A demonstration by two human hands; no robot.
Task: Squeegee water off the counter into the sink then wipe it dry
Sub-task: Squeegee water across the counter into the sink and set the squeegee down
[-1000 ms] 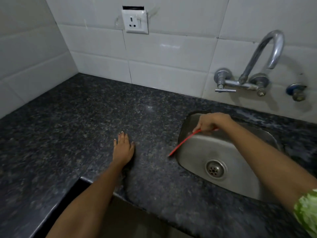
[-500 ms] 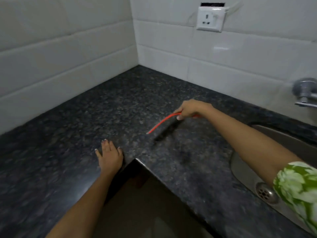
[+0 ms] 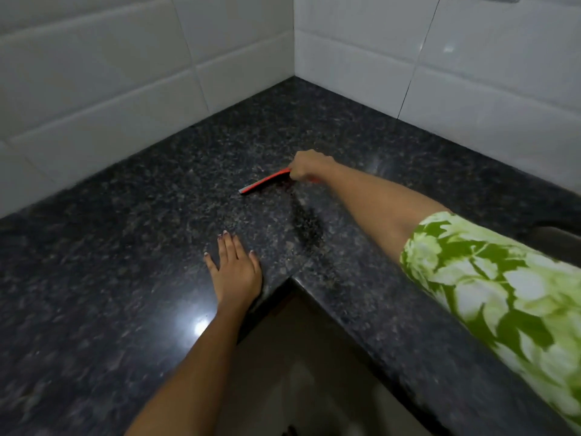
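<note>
My right hand (image 3: 309, 168) is closed around a red squeegee (image 3: 264, 183), whose blade points left and rests on the dark speckled granite counter (image 3: 125, 247) near the inner corner. My left hand (image 3: 235, 272) lies flat on the counter with fingers spread, close to the counter's inside front corner. A sliver of the sink (image 3: 562, 237) shows at the right edge, behind my green-and-white sleeve (image 3: 503, 294).
White tiled walls (image 3: 94, 89) meet at a corner behind the L-shaped counter. The counter's front edge (image 3: 345, 325) drops off to a dark gap below my arms. A light reflection glints on the counter at lower left.
My right hand has carried the squeegee from the sink's rim leftward across the counter toward the corner. The view has turned left, so the tap and most of the sink are out of sight.
</note>
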